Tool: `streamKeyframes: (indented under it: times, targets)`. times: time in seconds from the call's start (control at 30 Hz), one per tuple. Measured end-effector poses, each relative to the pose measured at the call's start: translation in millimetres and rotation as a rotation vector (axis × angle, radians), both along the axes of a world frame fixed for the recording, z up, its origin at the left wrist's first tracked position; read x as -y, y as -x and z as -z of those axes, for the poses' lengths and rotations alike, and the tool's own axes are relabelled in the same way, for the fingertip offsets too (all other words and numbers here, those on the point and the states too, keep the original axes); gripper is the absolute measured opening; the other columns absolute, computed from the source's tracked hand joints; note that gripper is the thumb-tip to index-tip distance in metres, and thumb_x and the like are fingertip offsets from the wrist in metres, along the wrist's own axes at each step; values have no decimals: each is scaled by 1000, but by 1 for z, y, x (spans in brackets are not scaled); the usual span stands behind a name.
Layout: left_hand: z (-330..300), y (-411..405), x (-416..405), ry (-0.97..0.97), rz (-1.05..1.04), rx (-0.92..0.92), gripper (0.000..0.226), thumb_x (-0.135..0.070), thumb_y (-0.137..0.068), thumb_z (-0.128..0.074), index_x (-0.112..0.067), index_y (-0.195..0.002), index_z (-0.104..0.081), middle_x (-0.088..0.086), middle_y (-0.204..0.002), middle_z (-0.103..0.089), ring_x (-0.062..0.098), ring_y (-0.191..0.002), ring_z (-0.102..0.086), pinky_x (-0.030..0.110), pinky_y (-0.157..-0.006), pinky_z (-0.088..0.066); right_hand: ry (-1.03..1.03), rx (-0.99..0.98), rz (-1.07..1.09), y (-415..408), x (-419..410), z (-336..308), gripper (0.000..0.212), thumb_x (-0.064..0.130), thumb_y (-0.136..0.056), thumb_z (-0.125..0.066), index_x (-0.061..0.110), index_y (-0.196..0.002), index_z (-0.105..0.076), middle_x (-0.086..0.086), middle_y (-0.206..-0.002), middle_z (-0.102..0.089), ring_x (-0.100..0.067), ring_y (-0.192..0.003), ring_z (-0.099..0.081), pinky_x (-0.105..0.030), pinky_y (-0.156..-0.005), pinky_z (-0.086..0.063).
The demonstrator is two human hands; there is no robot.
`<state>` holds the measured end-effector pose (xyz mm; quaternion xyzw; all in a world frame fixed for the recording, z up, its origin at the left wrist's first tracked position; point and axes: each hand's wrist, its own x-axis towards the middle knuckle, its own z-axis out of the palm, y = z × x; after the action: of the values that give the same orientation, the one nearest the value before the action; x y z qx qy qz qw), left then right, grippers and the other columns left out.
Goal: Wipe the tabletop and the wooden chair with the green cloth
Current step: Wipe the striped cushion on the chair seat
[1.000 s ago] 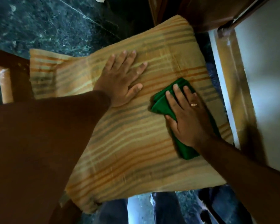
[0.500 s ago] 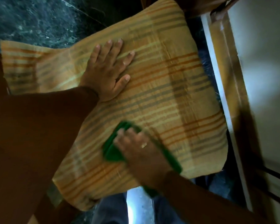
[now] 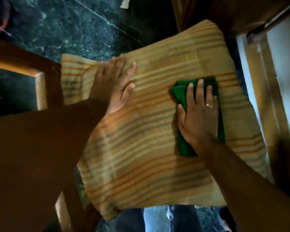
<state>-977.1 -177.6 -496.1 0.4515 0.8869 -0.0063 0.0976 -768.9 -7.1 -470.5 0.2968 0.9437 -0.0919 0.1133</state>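
A striped yellow-and-orange cushion (image 3: 141, 148) covers the seat of the wooden chair (image 3: 40, 91), whose frame shows at the left. My left hand (image 3: 112, 84) lies flat, fingers spread, on the cushion's far left part. The folded green cloth (image 3: 181, 92) lies on the cushion's right side. My right hand (image 3: 199, 114), with a ring on one finger, presses down on the cloth and hides its middle.
The table (image 3: 274, 81), with a pale top and a wooden edge, runs along the right. Dark marbled floor (image 3: 57, 27) lies beyond the chair, with a small white scrap (image 3: 125, 3) on it. More dark wood (image 3: 216, 12) stands at the top right.
My right hand has swept the green cloth from the cushion's near middle back up to its right side. My left hand stays flat on the far left part.
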Motion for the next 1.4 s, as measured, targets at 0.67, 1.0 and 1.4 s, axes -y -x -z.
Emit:
streamKeyframes:
  times: [0.67, 1.0, 1.4]
  targets:
    - [8, 15, 8, -99, -37, 96, 61, -37, -99, -29, -29, -158, -20, 13, -167, -15, 35, -153, -15, 50, -123, -8, 16, 56, -505, 84, 23, 2, 64, 45, -98, -27, 16, -155, -25, -8, -164, -21, -29, -150, -19, -45, -119, -16]
    - [11, 15, 8, -128, -32, 89, 59, -41, -100, -32, -28, -158, -24, 14, -166, -18, 35, -152, -18, 51, -123, -8, 33, 58, -1075, 40, 9, 4, 71, 44, -88, -53, 23, -152, -32, -6, -160, -30, -30, -146, -31, -46, -116, -18]
    - [12, 15, 9, -135, -21, 69, 59, -42, -101, -28, -27, -158, -23, 14, -167, -16, 35, -153, -16, 53, -122, -9, -53, -50, -389, 55, 28, 10, 64, 38, -97, -29, 15, -155, -22, -15, -164, -12, -39, -149, -17, -58, -118, -11]
